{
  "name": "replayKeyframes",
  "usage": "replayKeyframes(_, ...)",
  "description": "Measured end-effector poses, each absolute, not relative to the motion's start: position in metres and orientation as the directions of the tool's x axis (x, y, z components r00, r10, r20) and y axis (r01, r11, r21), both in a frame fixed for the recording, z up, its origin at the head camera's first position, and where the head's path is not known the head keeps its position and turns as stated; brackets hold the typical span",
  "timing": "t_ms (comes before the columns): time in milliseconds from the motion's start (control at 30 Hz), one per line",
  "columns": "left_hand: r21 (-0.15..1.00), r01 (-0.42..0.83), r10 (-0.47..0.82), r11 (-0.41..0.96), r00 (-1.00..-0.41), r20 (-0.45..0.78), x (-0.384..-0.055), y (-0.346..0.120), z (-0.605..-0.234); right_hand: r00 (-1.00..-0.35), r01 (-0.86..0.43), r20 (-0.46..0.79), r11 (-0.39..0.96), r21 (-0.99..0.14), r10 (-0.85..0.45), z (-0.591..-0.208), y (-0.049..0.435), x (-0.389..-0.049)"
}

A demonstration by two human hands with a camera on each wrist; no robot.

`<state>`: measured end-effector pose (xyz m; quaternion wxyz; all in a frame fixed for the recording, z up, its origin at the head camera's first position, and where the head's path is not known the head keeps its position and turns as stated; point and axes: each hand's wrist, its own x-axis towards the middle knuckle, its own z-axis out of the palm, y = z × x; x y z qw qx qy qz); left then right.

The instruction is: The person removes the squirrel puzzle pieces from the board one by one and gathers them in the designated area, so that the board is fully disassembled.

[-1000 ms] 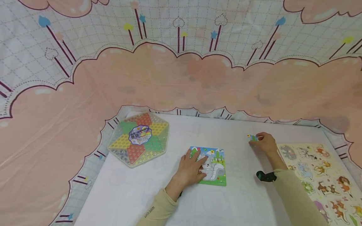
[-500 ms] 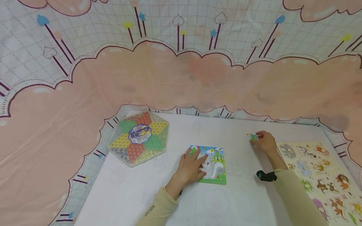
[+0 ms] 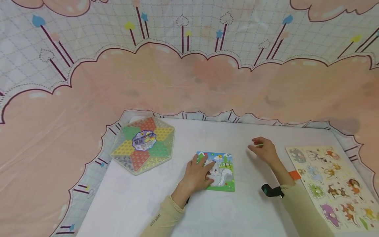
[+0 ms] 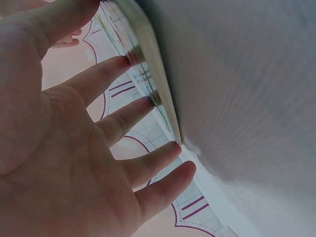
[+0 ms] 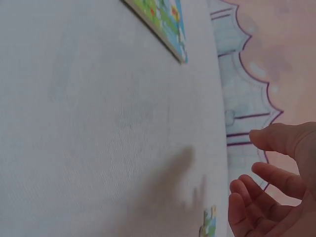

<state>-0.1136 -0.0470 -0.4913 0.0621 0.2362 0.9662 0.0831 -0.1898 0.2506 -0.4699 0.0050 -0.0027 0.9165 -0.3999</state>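
My left hand point(image 3: 195, 174) rests with spread fingers on the left side of a square squirrel jigsaw puzzle point(image 3: 222, 177). In the left wrist view, fingertips of the left hand point(image 4: 89, 133) meet the face of the thin puzzle board point(image 4: 165, 84). To the right of the puzzle, my right hand point(image 3: 265, 152) hovers with thumb and fingers apart. A small green-and-blue puzzle piece point(image 5: 209, 222) lies on the white tabletop close by the right hand point(image 5: 276, 182), nothing between its fingers. From the head view only a sliver of that piece point(image 3: 259, 144) shows between the fingers.
A hexagonal Chinese checkers set point(image 3: 145, 144) lies at the left. On the right is a cream animal peg board point(image 3: 334, 184), with an orange patch point(image 3: 294, 174) partly under the right forearm. A patterned cloth point(image 3: 189, 82) hangs behind the white table point(image 3: 222, 217).
My right hand has moved left over the puzzle piece, and its fingers now cover most of it. The orange patch has come into view by the forearm. My left hand stays on the puzzle.
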Motion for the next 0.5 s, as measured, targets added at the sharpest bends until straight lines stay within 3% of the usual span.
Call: replayKeyframes(500,0.216,0.446,0.470,0.869,-0.880,-0.073,-0.114,-0.047,-0.491,-0.992,0.064,-0.121,0.659,-0.749,-0.040,-0.469,0.224,-0.167)
